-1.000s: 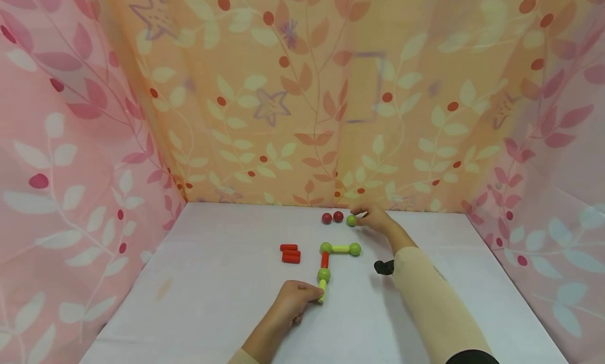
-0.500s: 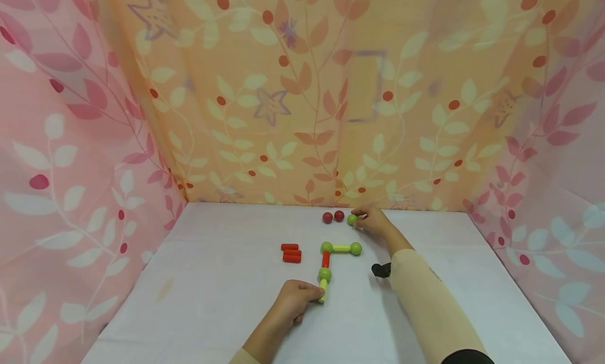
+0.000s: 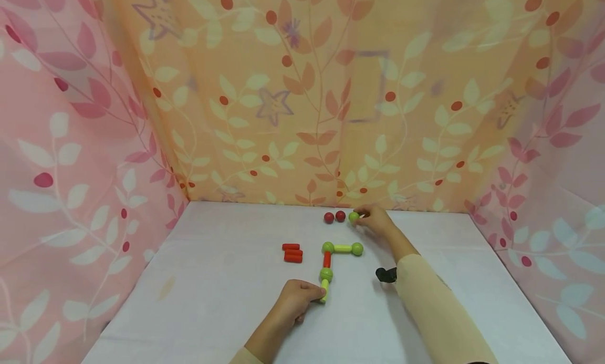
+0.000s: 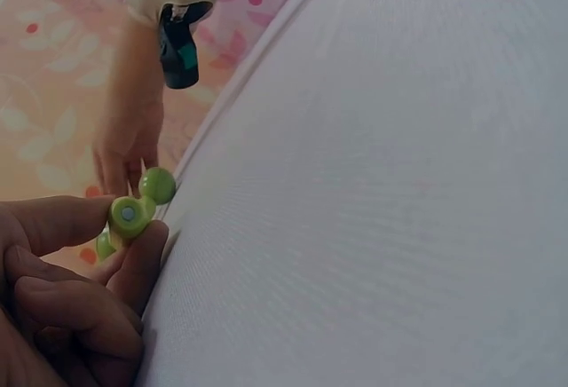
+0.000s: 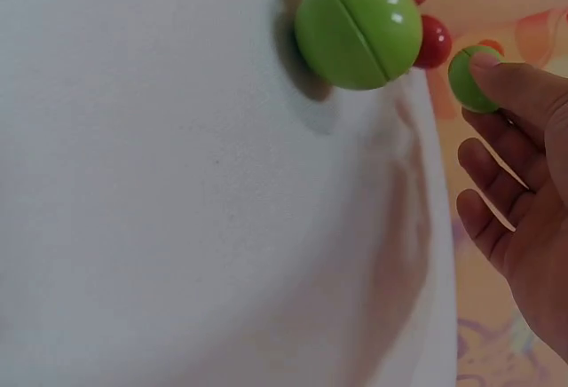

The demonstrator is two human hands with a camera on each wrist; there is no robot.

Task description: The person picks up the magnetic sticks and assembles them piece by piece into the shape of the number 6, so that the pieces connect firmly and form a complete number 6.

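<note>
My left hand (image 3: 294,302) pinches a light green rod (image 3: 324,289) between thumb and finger. A silver disc shows in the rod's end in the left wrist view. That rod joins a green ball (image 3: 326,274), then a red rod (image 3: 327,259), a corner green ball (image 3: 328,247), another light green rod (image 3: 342,248) and an end green ball (image 3: 357,249). At the table's far side, my right hand (image 3: 375,220) pinches a loose green ball (image 5: 473,78) between thumb and index finger; its other fingers are loosely bent.
Two red balls (image 3: 334,216) lie left of the right hand, near the table's back edge. Several red rods (image 3: 293,253) lie grouped left of the joined pieces. Patterned cloth (image 3: 264,143) walls the white table (image 3: 203,280) at the back and both sides.
The loose green ball has risen slightly in my right hand's pinch. My left hand and the joined rods and balls have stayed put; the head view has shifted a little.
</note>
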